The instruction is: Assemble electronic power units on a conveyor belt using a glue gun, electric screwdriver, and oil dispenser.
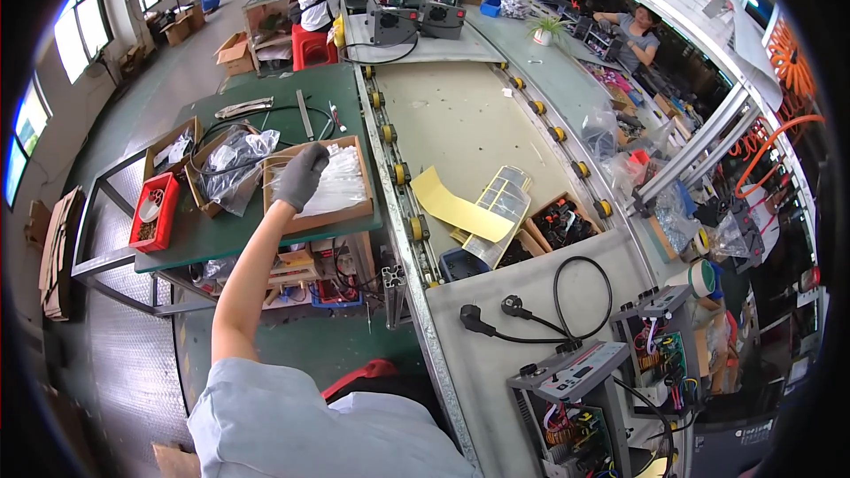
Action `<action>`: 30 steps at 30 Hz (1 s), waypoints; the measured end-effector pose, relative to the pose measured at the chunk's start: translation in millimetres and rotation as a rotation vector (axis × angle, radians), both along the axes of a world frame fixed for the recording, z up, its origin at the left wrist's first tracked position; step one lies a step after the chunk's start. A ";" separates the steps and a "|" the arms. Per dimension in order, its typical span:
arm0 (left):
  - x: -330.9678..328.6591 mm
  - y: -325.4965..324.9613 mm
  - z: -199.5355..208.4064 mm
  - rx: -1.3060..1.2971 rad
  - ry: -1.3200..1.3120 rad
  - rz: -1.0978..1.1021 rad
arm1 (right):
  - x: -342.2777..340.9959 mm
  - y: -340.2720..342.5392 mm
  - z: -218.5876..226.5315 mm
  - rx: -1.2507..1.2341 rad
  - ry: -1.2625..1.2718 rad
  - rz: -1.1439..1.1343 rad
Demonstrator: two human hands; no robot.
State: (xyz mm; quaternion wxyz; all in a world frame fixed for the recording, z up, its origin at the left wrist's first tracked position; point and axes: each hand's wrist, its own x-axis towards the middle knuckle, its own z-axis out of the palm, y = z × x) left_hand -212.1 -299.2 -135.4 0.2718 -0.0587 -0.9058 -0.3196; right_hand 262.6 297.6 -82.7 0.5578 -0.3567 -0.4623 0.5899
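My left hand (303, 179), in a dark grey glove, reaches out over an open cardboard box (329, 218) on the green table (283, 93). The box is full of thin white strips (341, 179) that look like cable ties. My fingers are curled together; whatever is between them is hidden. Just left of it lie a clear plastic bag (237, 164) in another cardboard box and a black cable. No part of my right hand shows.
A red bin (154, 212) of small parts sits at the table's left corner. Right of the table runs a roller conveyor (400, 174) with yellow sheets (460, 204). Nearer stand opened machines (575, 381) and black plugs (478, 319). Other people work farther off.
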 end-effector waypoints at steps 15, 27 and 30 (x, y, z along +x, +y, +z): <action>0.4 -5.3 8.1 0.060 0.166 0.020 | 2.6 -6.5 11.7 -0.077 0.040 0.072; 155.1 250.8 79.1 1.115 -0.569 -0.875 | -66.1 -135.3 88.2 0.498 -0.283 -0.166; 213.4 295.6 84.8 1.178 -0.800 -0.999 | -111.7 -149.7 59.8 0.571 -0.262 0.464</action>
